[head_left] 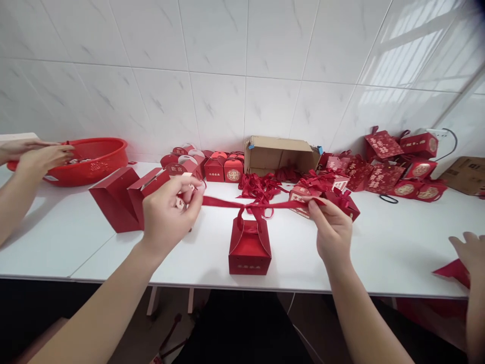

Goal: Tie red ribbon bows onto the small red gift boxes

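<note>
A small red gift box (250, 250) stands upright near the table's front edge, with a red ribbon (278, 205) threaded through its top. The ribbon crosses just above the box and stretches out taut to both sides. My left hand (172, 210) pinches one end, fingers closed. Its other end is pinched between the thumb and fingers of my right hand (333, 222), with a short tail sticking out. Behind the box lies a heap of loose red ribbons (261, 187).
An open cardboard box (280, 145) stands against the tiled wall. Folded red boxes (117, 199) and several finished ones (382, 177) flank it. At left, a co-worker's hands (45, 154) are over a red basin (109, 151); at right, another person's hand (472, 253) is by red card.
</note>
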Tool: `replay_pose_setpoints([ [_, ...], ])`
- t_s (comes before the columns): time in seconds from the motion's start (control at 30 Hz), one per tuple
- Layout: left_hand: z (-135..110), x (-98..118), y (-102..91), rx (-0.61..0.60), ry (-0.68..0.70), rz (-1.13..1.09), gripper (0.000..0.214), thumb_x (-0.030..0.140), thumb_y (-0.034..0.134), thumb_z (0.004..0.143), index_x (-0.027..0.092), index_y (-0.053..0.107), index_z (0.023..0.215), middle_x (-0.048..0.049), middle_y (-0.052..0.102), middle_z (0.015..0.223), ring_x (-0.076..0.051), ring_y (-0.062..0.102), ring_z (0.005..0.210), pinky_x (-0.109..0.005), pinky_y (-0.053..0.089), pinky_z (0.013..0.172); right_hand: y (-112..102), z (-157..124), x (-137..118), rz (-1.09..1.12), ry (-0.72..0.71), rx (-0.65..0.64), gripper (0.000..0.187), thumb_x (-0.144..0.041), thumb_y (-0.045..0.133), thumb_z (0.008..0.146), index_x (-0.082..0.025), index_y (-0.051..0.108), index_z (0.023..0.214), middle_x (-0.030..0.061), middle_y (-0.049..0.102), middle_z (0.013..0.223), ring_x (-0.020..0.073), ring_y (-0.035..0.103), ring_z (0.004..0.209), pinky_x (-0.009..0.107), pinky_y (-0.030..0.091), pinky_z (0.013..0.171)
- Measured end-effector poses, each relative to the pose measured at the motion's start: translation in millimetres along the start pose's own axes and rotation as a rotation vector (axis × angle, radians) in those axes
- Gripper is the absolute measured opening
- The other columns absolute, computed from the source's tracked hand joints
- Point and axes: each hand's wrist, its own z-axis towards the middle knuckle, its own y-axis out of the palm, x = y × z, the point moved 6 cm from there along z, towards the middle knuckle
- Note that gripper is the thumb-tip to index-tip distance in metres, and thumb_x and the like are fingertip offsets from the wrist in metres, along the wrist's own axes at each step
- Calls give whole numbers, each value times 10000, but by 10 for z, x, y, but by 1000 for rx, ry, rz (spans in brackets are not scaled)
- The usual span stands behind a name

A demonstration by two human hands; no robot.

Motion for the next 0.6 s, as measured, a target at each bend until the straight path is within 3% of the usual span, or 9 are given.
replay_pose_setpoints([
  [0.13, -285, -291, -272, -11, 229, 497, 110, 194, 590, 750, 263, 614, 832, 41, 426, 589, -129, 444, 533, -250, 390, 608, -567, -241, 456, -146, 246, 101, 213, -388, 691, 739, -212, 734, 851, 60, 726, 873, 246, 660, 872, 376, 533, 753],
  [0.23, -466, -563, -390, -68, 230, 609, 111, 190, 547, 762, 266, 600, 823, 38, 419, 574, -137, 457, 519, -251, 374, 572, -920, -444, 716, -231, 381, 177, 256, -421, 707, 705, -207, 732, 845, 78, 724, 876, 281, 661, 882, 415, 529, 760],
  [0.3, -546, -713, -418, -111, 189, 617, 100, 206, 535, 765, 268, 593, 816, 34, 425, 574, -143, 461, 514, -256, 368, 557, -1022, -543, 834, -284, 446, 146, 283, -452, 697, 706, -202, 724, 837, 89, 720, 855, 300, 664, 872, 442, 526, 766],
  [0.43, -634, -841, -313, -226, 129, 604, 70, 223, 522, 781, 261, 581, 784, 15, 478, 610, -176, 518, 597, -278, 411, 622, -971, -583, 904, -433, 508, 17, 370, -511, 617, 759, -191, 689, 931, 122, 697, 975, 305, 644, 927, 473, 509, 815],
  [0.53, -635, -749, -186, -212, 139, 538, 39, 229, 554, 771, 259, 579, 771, -23, 597, 761, -226, 578, 778, -328, 441, 761, -822, -480, 716, -540, 363, 45, 428, -494, 561, 810, -199, 616, 1115, 131, 614, 1181, 292, 589, 1052, 489, 484, 873],
  [0.6, -612, -668, -61, -218, 101, 439, 28, 240, 571, 773, 256, 580, 793, -35, 623, 846, -235, 588, 858, -339, 448, 813, -591, -410, 542, -520, 226, -37, 418, -458, 559, 827, -217, 583, 1168, 122, 581, 1230, 282, 562, 1102, 487, 472, 905],
])
